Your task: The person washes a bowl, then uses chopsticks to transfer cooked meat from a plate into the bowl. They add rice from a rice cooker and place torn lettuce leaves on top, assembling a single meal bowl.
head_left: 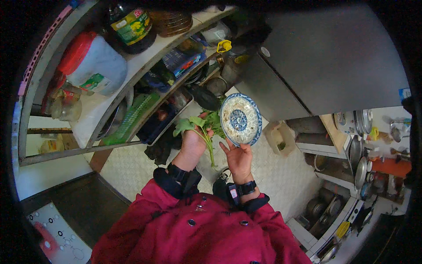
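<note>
Leafy green vegetables (206, 133) with pale stems are gripped in my left hand (193, 143), the leaves spreading above the fingers and the stems hanging toward me. On the right, my right hand (239, 158) holds a blue-and-white patterned ceramic plate (241, 119) by its lower rim. The plate's face is turned to the camera and bears brownish specks. More leaves lie just left of the plate, partly hidden behind it.
At the left, shelves (145, 59) hold a red-lidded plastic tub (99, 66), a dark oil bottle (132, 29) and a green plastic basket (133, 118). A grey refrigerator (329, 59) stands upper right. A plastic bin (280, 140) is on the floor; pots fill racks at right.
</note>
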Tool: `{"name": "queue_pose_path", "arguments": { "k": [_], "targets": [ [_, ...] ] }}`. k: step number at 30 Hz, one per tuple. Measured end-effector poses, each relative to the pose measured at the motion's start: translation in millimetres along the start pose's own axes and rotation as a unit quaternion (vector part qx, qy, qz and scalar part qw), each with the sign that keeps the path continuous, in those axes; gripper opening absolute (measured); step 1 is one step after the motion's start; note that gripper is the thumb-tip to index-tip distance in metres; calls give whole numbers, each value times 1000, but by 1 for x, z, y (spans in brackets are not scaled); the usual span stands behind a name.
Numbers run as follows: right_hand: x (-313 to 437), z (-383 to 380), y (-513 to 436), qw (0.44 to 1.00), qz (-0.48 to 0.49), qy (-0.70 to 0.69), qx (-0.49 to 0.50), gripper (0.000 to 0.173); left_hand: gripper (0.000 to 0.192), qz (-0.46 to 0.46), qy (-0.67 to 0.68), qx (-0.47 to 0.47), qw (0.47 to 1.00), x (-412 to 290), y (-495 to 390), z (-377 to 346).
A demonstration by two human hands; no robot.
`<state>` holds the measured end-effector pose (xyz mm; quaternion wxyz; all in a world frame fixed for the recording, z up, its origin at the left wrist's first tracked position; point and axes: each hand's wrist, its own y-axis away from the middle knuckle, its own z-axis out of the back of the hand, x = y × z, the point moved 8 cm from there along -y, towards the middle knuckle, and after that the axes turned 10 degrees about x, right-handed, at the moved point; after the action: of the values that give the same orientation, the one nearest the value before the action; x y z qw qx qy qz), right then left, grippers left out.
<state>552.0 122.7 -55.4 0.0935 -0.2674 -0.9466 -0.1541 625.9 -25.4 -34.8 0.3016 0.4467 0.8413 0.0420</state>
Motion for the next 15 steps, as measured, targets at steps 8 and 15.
{"name": "queue_pose_path", "arguments": {
  "k": [8,15],
  "targets": [
    [21,-46,26,983,80,164,9,56,85,58,27,93,994,-41,73,-40],
    [23,-44,38,973,66,221,18,63,46,27,-64,77,995,-62,104,16]
  ]
}}
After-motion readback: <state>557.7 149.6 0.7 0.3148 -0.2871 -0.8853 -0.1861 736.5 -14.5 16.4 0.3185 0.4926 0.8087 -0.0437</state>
